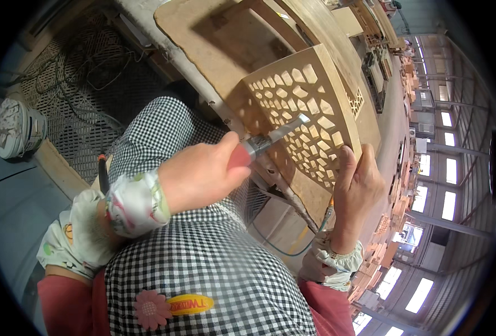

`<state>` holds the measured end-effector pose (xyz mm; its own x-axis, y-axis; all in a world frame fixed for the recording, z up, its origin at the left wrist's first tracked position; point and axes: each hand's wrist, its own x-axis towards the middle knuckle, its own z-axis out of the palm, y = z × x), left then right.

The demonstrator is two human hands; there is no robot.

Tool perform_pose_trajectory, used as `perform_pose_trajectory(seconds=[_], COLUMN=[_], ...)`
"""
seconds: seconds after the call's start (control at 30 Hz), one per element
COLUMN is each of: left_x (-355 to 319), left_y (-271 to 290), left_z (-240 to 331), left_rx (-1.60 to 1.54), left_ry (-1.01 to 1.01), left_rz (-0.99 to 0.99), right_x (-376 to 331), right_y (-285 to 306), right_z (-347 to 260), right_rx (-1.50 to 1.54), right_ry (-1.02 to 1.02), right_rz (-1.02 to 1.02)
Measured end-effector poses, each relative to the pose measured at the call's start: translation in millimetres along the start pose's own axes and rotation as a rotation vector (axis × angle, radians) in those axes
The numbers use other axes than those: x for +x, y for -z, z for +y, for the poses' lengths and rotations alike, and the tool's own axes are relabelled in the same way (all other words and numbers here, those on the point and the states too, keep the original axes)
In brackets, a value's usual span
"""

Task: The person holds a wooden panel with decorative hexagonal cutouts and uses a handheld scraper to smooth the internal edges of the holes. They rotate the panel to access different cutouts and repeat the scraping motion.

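Perforated panel (317, 116), centre frame, appears stiff, light, fragile-ribbed; right grip (361, 187) pinches its solid edge, soundest hold; left grip (211, 168) clasps red-handled scraper (265, 141).

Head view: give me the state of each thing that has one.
Left hand: closed around the red-handled flat-bladed tool.
Flat-bladed tool: blade bare, in front of the panel; contact unclear.
Right hand: gripping the panel's edge.
Lattice-cut wooden panel: tilted, many holes cut through.
White bucket: topped with crumpled pale material.
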<state>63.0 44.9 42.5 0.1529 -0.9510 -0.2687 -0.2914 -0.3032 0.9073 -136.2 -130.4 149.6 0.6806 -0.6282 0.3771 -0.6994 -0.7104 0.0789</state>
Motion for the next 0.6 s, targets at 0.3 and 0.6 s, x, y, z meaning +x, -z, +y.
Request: perform_pose_trajectory(seconds=[0.3, 0.6], left_x=[-58, -38], left_y=[45, 40], left_z=[32, 25], left_rx=[-0.264, -0.232], left_ry=[0.066, -0.106], left_rz=[-0.099, 0.045], right_x=[-2, -3], right_y=[4, 6], right_z=[-6, -6], right_rx=[-0.023, -0.02], right_ry=[0.005, 0.049], right_rz=[-0.002, -0.004])
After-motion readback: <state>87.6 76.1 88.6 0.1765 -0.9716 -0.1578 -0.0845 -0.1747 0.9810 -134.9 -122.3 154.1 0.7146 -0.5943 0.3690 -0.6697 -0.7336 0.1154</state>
